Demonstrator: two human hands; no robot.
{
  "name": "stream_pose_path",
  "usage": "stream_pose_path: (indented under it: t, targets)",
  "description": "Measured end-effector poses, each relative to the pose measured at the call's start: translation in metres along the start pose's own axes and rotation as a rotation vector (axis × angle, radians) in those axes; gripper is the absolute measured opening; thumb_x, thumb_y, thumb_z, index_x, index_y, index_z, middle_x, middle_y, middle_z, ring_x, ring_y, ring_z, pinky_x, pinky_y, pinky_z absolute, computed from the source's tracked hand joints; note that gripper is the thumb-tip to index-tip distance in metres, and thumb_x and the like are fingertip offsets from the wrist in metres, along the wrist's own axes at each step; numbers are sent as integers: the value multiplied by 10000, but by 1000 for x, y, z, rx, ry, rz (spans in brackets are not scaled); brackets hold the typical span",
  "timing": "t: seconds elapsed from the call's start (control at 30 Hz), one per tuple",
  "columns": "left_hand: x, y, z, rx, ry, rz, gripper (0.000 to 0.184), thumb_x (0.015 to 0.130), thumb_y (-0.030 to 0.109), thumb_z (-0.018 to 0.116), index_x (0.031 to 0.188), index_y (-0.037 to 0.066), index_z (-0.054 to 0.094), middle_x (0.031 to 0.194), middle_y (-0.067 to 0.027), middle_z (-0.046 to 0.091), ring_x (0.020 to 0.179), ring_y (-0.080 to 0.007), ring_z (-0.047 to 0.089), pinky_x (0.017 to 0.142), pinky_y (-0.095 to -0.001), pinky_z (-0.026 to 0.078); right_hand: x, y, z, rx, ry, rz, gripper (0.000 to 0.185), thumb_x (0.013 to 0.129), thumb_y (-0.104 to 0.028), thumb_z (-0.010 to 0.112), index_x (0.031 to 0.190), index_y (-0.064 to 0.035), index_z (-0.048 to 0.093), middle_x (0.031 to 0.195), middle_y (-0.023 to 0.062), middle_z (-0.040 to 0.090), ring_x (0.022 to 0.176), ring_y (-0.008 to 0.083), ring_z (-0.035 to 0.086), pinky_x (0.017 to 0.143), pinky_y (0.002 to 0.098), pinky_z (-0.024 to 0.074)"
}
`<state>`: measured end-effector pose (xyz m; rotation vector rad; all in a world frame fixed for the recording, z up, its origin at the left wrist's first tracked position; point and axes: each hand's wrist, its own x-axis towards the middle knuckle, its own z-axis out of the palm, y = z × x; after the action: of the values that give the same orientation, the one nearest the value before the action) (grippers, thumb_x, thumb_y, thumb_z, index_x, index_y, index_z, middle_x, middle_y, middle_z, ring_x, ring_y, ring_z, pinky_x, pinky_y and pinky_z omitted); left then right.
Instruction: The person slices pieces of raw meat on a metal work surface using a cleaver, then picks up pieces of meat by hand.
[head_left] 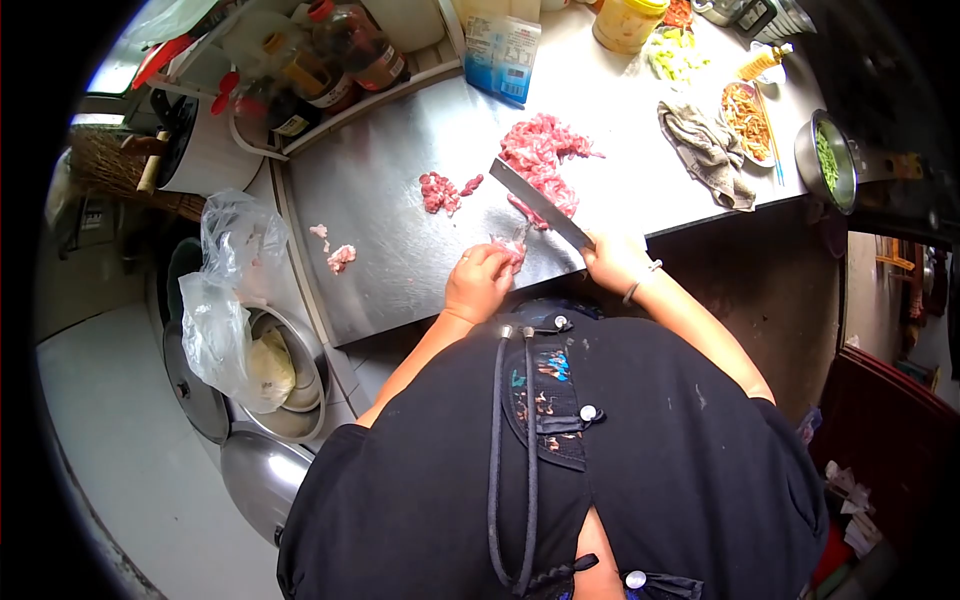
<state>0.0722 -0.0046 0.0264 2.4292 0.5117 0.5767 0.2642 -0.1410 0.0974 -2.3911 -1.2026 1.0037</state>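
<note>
Looks mid-slicing tbh: right hand point(615, 264) gripping knife point(541, 203) pointed toward 10 o'clock, left hand point(478, 283) pinching meat point(514, 249); next cut needs steadiness.

No words or numbers can be read: the print on the blue-and-white packet point(503, 60) ahead of the left hand point(480, 282), and the labels point(385, 68) on the bottles point(346, 36) ahead and to that hand's left, are too small and blurred.

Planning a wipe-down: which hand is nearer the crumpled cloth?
Right. The right hand, holding the cleaver, is below-left of the cloth in view; the left hand is farther left.
</note>
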Motion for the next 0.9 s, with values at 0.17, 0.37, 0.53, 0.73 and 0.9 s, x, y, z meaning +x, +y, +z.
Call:
stream_pose_path:
  t: [0.17, 0.37, 0.53, 0.73, 0.9]
  targets:
    - [6, -3, -7, -38, -34, -25, 185, 689, 121, 704, 864, 86, 655, 898, -73, 606, 836, -280, 589, 749, -351, 488, -16, 7, 4, 1, 18, -37, 192, 802, -141, 527, 897, -1, 617, 806, 240, 620, 787, 395, 609, 733, 449, 481]
    - [8, -3, -6, 6, -8, 128, 147, 701, 119, 701, 840, 89, 665, 861, -71, 600, 795, -265, 573, 738, -349, 477, -29, 7, 15, -32, -74, -94, 216, 810, -160, 513, 930, -21, 627, 813, 231, 626, 793, 382, 617, 727, 444, 490]
    - [-1, -5, 0, 33, 22, 142, 117, 699, 124, 698, 803, 84, 665, 815, -76, 596, 750, -266, 577, 680, -355, 489, -31, -4, 24, -59, -132, -141, 275, 818, -144, 530, 1071, -84, 618, 809, 230, 622, 793, 377, 616, 733, 447, 481]
    - [-7, -3, 4, 79, 39, 84, 84, 677, 107, 681, 746, 63, 660, 763, -111, 584, 714, -298, 578, 624, -373, 495, -34, 0, 30, -140, -92, -187, 305, 808, -110, 513, 1094, -73, 613, 747, 210, 623, 726, 355, 624, 677, 431, 490]
    - [-9, -3, 4, 121, 12, 57, 91, 644, 84, 661, 729, 52, 651, 754, -126, 578, 709, -321, 577, 618, -389, 492, -39, -2, 22, -180, -167, -169, 277, 822, -115, 487, 1069, -37, 585, 778, 194, 641, 767, 339, 637, 701, 430, 490]
